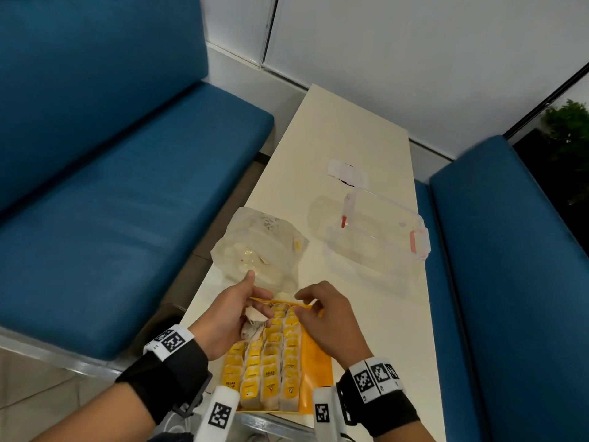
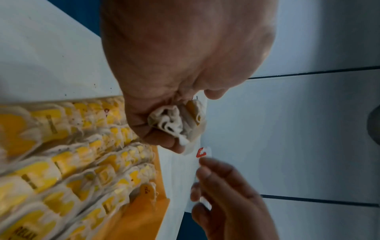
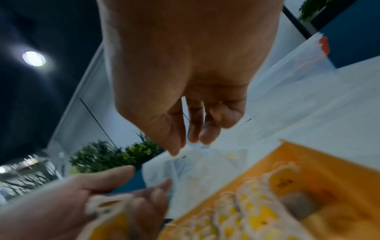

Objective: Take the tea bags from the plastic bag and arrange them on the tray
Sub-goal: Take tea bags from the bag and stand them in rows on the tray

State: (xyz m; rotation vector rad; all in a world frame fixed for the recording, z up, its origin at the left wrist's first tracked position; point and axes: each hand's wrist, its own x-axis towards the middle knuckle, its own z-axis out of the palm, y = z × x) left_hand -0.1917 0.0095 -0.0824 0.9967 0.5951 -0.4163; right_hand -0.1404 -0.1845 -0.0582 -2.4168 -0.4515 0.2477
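Four rows of tea bags on tray, left hand holding several.

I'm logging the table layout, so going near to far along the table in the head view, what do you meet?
Orange tray of tea bags → left hand holding a bunch of tea bags, level with the empty right hand → plastic bag → clear lidded box → white paper slip.
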